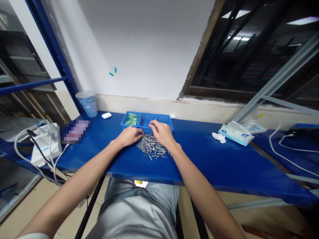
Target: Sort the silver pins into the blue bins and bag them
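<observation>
A loose heap of thin silver metal pins (152, 147) lies on the blue table in front of me. My left hand (131, 135) is at the heap's left edge, its fingers curled together; what they hold, if anything, is too small to make out. Above the heap's right side, my right hand (161, 132) reaches to the front of the blue bins, thumb and fingers bent into a pinch. Any small piece between those fingertips cannot be made out. The left blue bin (122, 124) contains green packets (132, 119). The middle and right blue bins (164, 118) are partly hidden by my right hand.
A blue patterned cup (89, 105) and a small white case (106, 115) stand at the back left. Farther left are a blurred pinkish item (76, 131) and a white power strip (47, 144) with cables. A tissue pack (236, 133) and crumpled tissue (219, 137) lie right.
</observation>
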`<act>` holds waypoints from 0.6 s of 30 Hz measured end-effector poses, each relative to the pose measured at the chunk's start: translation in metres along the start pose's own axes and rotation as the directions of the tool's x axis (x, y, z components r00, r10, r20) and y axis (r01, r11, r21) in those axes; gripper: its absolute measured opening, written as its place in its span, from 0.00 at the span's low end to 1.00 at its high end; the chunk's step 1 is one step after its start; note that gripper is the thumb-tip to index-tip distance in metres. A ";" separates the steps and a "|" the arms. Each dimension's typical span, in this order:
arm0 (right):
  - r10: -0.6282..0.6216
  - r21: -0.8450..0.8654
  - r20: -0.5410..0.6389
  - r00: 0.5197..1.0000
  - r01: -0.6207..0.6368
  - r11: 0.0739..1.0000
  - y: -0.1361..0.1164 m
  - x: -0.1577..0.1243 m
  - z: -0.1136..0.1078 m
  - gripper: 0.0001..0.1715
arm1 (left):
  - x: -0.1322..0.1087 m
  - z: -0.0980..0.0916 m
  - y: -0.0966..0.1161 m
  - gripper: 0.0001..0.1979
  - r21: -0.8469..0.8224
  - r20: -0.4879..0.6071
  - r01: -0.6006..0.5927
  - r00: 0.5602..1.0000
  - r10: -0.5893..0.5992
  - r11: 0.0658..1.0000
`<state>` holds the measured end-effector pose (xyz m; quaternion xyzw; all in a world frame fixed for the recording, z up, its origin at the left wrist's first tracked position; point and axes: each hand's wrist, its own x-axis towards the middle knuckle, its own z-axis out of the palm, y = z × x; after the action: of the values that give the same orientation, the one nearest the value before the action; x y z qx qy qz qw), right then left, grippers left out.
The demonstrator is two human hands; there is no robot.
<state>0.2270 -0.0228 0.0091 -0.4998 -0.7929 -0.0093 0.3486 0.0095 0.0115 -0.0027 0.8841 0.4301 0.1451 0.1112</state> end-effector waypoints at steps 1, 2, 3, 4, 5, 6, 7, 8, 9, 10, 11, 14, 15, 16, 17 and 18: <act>-0.027 0.000 0.041 0.999 0.027 1.000 -0.002 0.000 0.002 0.13 | 0.000 0.001 0.000 0.13 0.007 0.012 0.012 1.000 -0.012 1.000; -0.049 -0.002 0.086 0.995 0.049 0.999 -0.003 0.000 0.004 0.12 | 0.000 0.001 -0.001 0.13 0.013 0.023 0.026 0.999 -0.027 1.000; -0.063 -0.006 0.130 0.989 0.065 0.998 -0.004 0.000 0.005 0.12 | 0.000 0.002 -0.001 0.13 0.017 0.028 0.038 0.999 -0.038 0.999; -0.070 -0.013 0.171 0.983 0.073 0.997 -0.005 -0.001 0.007 0.11 | 0.000 0.003 -0.002 0.12 0.018 0.029 0.042 0.999 -0.043 0.999; -0.070 -0.021 0.204 0.976 0.076 0.997 -0.005 -0.001 0.008 0.11 | 0.000 0.004 -0.003 0.12 0.016 0.026 0.038 0.999 -0.039 0.999; -0.066 -0.030 0.227 0.972 0.075 0.997 -0.005 -0.001 0.009 0.10 | 0.000 0.004 -0.003 0.12 0.011 0.020 0.026 0.999 -0.026 1.000; -0.059 -0.039 0.243 0.968 0.070 0.997 -0.005 -0.001 0.010 0.10 | 0.000 0.005 -0.004 0.12 0.002 0.013 0.009 1.000 -0.009 1.000; -0.051 -0.047 0.253 0.966 0.065 0.997 -0.005 -0.001 0.011 0.10 | 0.000 0.005 -0.004 0.11 -0.008 0.008 -0.009 1.000 0.009 1.000; -0.044 -0.053 0.259 0.965 0.060 0.997 -0.004 -0.002 0.011 0.09 | 0.000 0.006 -0.004 0.11 -0.018 0.003 -0.025 1.000 0.025 1.000; -0.039 -0.057 0.262 0.964 0.056 0.997 -0.004 -0.002 0.011 0.09 | 0.000 0.006 -0.005 0.10 -0.029 -0.001 -0.037 0.999 0.037 0.999; -0.035 -0.060 0.263 0.964 0.052 0.997 -0.003 -0.002 0.011 0.09 | 0.000 0.006 -0.005 0.10 -0.039 -0.006 -0.045 0.999 0.045 0.998; -0.031 -0.066 0.269 0.963 0.051 0.997 -0.002 -0.002 0.012 0.09 | 0.000 0.007 -0.005 0.10 -0.052 -0.027 -0.058 0.998 0.057 0.997; -0.029 -0.067 0.270 0.963 0.048 0.997 -0.002 -0.002 0.012 0.08 | 0.000 0.007 -0.005 0.10 -0.052 -0.040 -0.060 0.998 0.058 0.997; -0.024 -0.066 0.268 0.963 0.044 0.997 -0.001 -0.002 0.013 0.08 | -0.001 0.007 -0.004 0.11 -0.053 -0.055 -0.062 0.997 0.060 0.997; -0.019 -0.064 0.263 0.965 0.037 0.997 -0.001 -0.002 0.013 0.08 | -0.001 0.006 -0.003 0.11 -0.057 -0.074 -0.065 0.995 0.061 0.996; -0.015 -0.060 0.254 0.967 0.031 0.998 0.000 -0.002 0.013 0.09 | -0.001 0.006 -0.003 0.12 -0.065 -0.094 -0.067 0.994 0.060 0.996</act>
<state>0.2200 -0.0194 -0.0016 -0.4984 -0.8360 0.0255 0.2282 0.0091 0.0119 -0.0090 0.8854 0.4012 0.2037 0.1169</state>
